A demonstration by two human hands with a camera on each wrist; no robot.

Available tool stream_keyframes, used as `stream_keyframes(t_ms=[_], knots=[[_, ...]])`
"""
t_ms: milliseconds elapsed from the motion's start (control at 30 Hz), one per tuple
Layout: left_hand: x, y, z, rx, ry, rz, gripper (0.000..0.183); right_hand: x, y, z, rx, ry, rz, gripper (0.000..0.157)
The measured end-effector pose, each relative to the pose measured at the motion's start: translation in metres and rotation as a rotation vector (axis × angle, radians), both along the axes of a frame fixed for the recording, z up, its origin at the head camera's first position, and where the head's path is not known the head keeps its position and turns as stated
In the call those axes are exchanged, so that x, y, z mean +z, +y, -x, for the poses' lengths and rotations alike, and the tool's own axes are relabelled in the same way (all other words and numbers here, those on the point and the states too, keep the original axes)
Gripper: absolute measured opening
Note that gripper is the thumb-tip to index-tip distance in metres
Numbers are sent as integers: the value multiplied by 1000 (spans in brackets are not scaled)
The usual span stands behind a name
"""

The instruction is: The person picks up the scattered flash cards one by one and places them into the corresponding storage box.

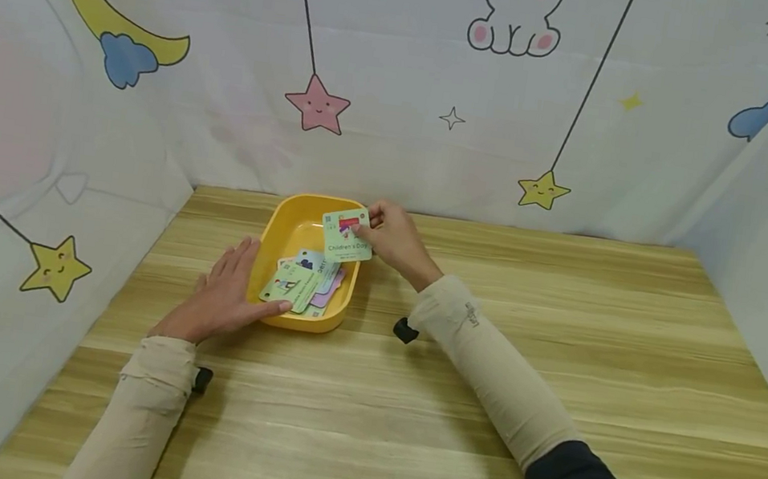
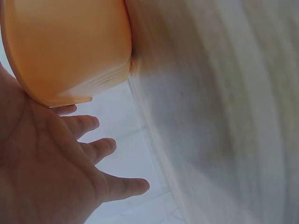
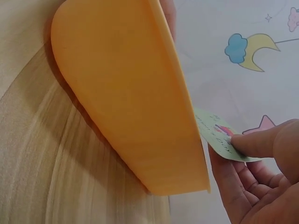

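A yellow plastic basket (image 1: 296, 323) stands on the wooden table, left of the middle in the head view. Several printed cards (image 1: 291, 284) lie overlapping in its near half. My right hand (image 1: 394, 239) pinches a green card (image 1: 346, 247) reading "Children's Day" between thumb and fingers, over the basket's far right rim. The right wrist view shows this card (image 3: 219, 140) tilted beside the rim. My left hand (image 1: 224, 291) rests against the basket's left side with fingers straight and spread, its thumb across the near rim. In the left wrist view the basket's outer wall (image 2: 70, 46) touches the palm.
The wooden table (image 1: 561, 336) stretches to the right and toward me. White fabric (image 1: 394, 160) printed with stars, moons and a bear-like figure rises at the back and both sides. A small black device (image 1: 405, 330) sits at my right wrist.
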State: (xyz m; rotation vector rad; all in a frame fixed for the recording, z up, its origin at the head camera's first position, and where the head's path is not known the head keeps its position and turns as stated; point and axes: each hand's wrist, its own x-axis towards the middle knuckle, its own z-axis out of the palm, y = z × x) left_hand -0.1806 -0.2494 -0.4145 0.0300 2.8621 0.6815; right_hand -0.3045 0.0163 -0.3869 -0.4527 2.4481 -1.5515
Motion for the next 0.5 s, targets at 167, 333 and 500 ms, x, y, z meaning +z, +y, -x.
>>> stream_keyframes(t_ms=[167,333,500], knots=[[0,0,0,3,-4,5,128,-4,-2,0,-7,-3,1,18],[-1,0,0,1,-2,-2,127,-8,-3,2,-22,-11,8,19],[0,-1,0,0,-3,-11,126,-7,-6,3,-44,-11,-11,21]])
